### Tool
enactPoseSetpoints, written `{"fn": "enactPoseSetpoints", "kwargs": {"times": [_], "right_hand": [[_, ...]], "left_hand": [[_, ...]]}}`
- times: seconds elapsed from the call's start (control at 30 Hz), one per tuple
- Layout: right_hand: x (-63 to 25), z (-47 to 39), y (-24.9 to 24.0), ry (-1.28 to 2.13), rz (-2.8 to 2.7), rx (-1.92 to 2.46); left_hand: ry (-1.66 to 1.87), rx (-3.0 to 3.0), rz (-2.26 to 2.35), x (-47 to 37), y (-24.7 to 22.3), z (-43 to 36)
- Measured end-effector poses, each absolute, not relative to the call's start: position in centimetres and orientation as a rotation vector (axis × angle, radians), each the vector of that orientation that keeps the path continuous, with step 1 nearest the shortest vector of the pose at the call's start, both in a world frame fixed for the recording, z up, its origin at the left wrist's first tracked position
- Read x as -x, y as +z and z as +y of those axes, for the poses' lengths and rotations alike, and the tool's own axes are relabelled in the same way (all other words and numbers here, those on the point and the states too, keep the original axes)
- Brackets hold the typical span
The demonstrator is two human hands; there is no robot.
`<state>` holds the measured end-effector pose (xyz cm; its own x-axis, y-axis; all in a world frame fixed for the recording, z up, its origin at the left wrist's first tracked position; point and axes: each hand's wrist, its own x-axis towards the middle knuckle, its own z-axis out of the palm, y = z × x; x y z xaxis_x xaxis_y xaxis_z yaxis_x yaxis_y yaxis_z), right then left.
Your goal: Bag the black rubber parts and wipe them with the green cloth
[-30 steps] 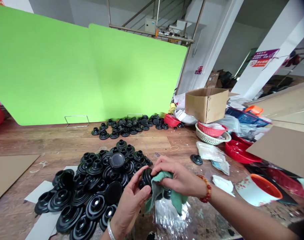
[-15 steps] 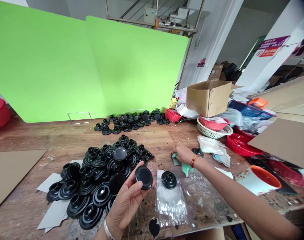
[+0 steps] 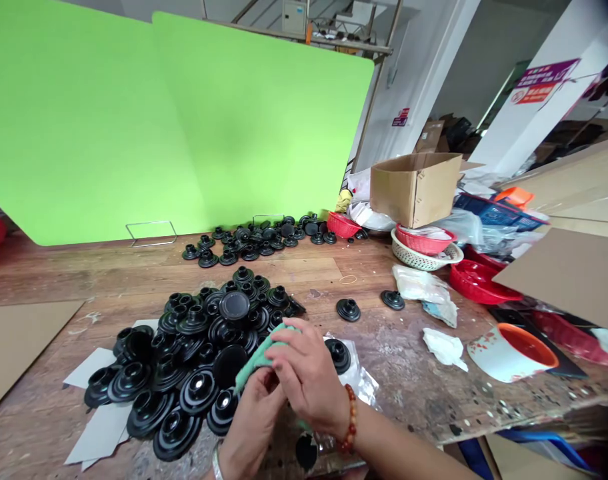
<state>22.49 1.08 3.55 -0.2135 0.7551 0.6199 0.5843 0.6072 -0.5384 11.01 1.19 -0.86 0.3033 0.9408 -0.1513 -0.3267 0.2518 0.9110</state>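
Observation:
My left hand (image 3: 257, 420) is closed around a black round flanged part, which is now covered by my fingers and the cloth. My right hand (image 3: 311, 380) presses a green cloth (image 3: 257, 363) over it from above, and both hands meet in front of the pile. That pile (image 3: 194, 323) holds many similar black stepped discs with short hubs, on the left. Partly behind my right hand, one black flanged part (image 3: 338, 355) lies on clear plastic bags (image 3: 367, 387). Two more, a nearer black part (image 3: 349, 309) and a farther black part (image 3: 393, 299), rest on the wood.
Further back lies a second group of black parts (image 3: 249, 241) before the green panel (image 3: 264, 133). To the right are a cardboard box (image 3: 415, 190), red bowls (image 3: 479, 283), a white basket (image 3: 424, 259), a white tissue (image 3: 445, 348) and a white-orange container (image 3: 511, 353).
My right hand has come left from the table's middle with the green cloth, meeting my left hand and covering the black part there. The flanged part where it was now shows.

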Motion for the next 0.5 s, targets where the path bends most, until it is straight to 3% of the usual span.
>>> {"fn": "enactPoseSetpoints", "kwargs": {"times": [0.17, 0.33, 0.4, 0.5], "right_hand": [[-22.6, 3.1, 2.9, 0.859, -1.568, 1.182], [-22.1, 3.2, 3.5, 1.624, -1.108, 1.025], [-21.8, 2.6, 3.6, 1.737, -1.067, 0.937], [-21.3, 1.9, 3.3, 1.553, -1.236, 0.954]], "left_hand": [[1.011, -1.133, 1.021, -10.0, -1.4, -0.6], [1.538, -1.865, 1.391, -9.8, -1.9, -1.0], [1.693, -2.012, 1.429, -9.1, -1.6, -0.3], [1.673, -2.059, 1.364, -8.1, -1.3, 0.9]]}}
